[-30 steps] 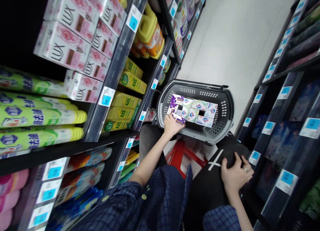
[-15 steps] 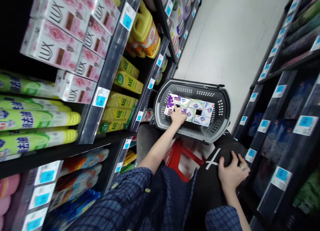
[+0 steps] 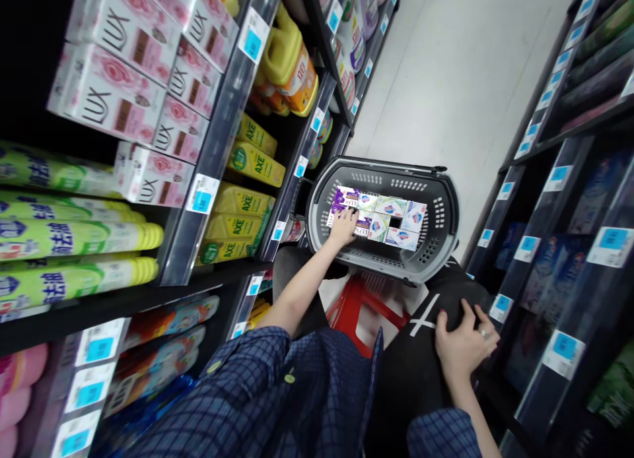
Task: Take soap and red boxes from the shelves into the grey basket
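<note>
In the head view my left hand reaches down into a grey shopping basket. Its fingers are apart and lie over purple-and-white LUX soap boxes at the basket's left end; part of these boxes is hidden under the hand. Beside them, white soap boxes with green and blue print lie flat in rows, with a dark gap between some of them. My right hand rests on my right knee in black trousers, its fingers spread and holding nothing. One finger wears a ring.
Shelves on the left hold pink LUX soap boxes, green bottles, yellow AXE bottles and a yellow jug. A shelf with price tags runs close along the right. Pale floor stretches ahead. Something red shows between my legs.
My left hand has shifted slightly left and back over the purple soap boxes, showing more of the middle one. My right hand has stayed on the knee.
</note>
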